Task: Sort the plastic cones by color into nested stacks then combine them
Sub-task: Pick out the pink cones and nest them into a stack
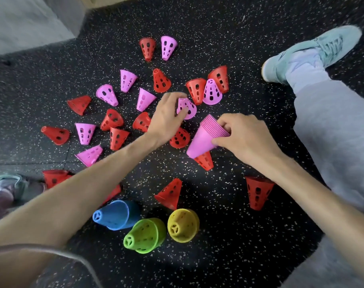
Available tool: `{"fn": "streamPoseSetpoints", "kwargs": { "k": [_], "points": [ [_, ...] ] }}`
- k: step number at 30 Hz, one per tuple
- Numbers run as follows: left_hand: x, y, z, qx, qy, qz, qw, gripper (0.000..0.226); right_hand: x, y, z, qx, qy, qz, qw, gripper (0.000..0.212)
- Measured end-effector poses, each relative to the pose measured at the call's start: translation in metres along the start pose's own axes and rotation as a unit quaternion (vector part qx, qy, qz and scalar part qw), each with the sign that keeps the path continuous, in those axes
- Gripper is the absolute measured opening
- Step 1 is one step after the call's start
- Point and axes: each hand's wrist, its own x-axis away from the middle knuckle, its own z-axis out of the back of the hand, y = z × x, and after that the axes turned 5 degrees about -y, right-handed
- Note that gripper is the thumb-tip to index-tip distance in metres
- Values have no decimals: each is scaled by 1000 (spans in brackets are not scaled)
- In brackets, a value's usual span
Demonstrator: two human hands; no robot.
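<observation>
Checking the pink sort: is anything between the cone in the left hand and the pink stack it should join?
Nothing visible. The left hand pinches a loose pink cone just up and left of the pink stack held by the right hand; only bare floor shows in the gap. Red cones lie below, not between.

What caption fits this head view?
Left hand grips a loose pink plastic cone; right hand holds the nested pink stack.

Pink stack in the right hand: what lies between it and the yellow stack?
Head view: between pink stack and yellow stack lie two loose red cones on speckled floor.
</observation>
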Motion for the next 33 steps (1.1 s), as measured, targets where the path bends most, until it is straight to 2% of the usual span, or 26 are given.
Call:
{"fn": "streamPoseSetpoints", "kwargs": {
  "k": [3,5,7,10,19,21,24,29,33],
  "points": [
    [-39,-7,2,-88,-61,15,994,60,-2,0,3,-8,8,-4,1000,18],
    [-55,-8,-1,-123,-95,31,987,66,-4,2,3,-15,10,-11,1000,19],
    [-63,-9,-6,-134,-129,47,981,61,-6,4,2,-20,2,-19,1000,20],
    [-64,-13,-12,-146,-150,53,976,41,-8,6,3,-62,-16,-33,997,19],
    [-42,-48,7,-135,-41,-1,990,14,-6,3,4,-110,-5,-39,993,18],
    [-34,-45,14,-100,-8,-21,995,13,-6,2,5,-112,-2,-43,993,19],
    [-11,-29,21,-20,58,-10,998,12,-6,0,7,-116,16,-45,992,18],
    [52,-1,30,109,152,-6,982,15,-6,2,14,-132,73,-67,986,19],
    [102,1,36,161,170,22,972,25,-5,4,22,-173,113,-77,975,19]
  ]
}}
